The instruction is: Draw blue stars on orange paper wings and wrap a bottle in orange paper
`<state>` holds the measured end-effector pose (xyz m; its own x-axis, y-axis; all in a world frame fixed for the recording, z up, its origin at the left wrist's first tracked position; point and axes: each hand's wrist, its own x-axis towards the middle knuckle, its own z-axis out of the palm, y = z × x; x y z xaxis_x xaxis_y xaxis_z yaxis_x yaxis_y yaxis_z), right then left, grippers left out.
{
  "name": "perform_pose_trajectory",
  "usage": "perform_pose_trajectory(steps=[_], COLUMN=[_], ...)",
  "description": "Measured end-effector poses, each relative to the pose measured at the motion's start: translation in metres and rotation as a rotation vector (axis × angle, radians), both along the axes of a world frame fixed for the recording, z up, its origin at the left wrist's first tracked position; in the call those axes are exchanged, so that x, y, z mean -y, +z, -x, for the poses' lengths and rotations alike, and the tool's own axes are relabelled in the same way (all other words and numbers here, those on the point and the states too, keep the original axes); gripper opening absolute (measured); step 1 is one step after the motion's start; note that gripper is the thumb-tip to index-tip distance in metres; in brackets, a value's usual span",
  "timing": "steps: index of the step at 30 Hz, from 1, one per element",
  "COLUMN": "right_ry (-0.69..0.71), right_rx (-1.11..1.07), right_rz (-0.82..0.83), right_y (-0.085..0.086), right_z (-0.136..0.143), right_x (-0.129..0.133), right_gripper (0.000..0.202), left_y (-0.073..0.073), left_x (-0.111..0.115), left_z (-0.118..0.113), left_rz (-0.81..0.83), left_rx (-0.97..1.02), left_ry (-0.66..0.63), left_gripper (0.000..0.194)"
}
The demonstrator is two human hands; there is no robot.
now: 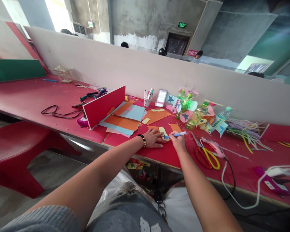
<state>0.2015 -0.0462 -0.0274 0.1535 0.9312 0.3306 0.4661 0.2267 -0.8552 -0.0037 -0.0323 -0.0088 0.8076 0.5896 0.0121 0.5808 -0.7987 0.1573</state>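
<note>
My left hand (154, 138) lies flat on the red table, fingers spread, its fingertips at a pale yellow paper cutout (162, 130). A dark star shows on the lower part of that cutout. In my right hand (178, 141) is a blue marker pen (180, 134), gripped between the fingers, its tip at the star. Pieces of orange paper (175, 128) lie right beside the cutout. To the right of my right hand rest scissors (205, 153) with red and yellow handles, and a pink glue gun (214, 147).
Stacked coloured paper (122, 120) lies left, by a red divider (105, 106). Behind stand a pen cup (147, 102) and decorated plastic bottles (198, 114). Pipe cleaners (246, 130) are heaped right. A purple power strip (272, 182) with cables sits near the front edge; a red stool (21, 148) stands left.
</note>
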Motion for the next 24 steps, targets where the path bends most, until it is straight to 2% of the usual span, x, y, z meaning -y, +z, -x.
perform_pose_trajectory(steps=[10,24], right_ry=[0.009,-0.012], right_rx=[-0.007,-0.022], right_rz=[0.014,-0.007], right_y=[0.0049,0.0003], right_z=[0.0027,0.0006], right_x=[0.0035,0.0005], right_gripper=[0.013,0.014], left_y=[0.0022,-0.0012], left_x=[0.0018,-0.0005], left_z=[0.0007,0.001], left_rz=[0.0,-0.004], left_rx=[0.002,0.01], left_ry=[-0.002,-0.01], left_gripper=[0.05,0.052])
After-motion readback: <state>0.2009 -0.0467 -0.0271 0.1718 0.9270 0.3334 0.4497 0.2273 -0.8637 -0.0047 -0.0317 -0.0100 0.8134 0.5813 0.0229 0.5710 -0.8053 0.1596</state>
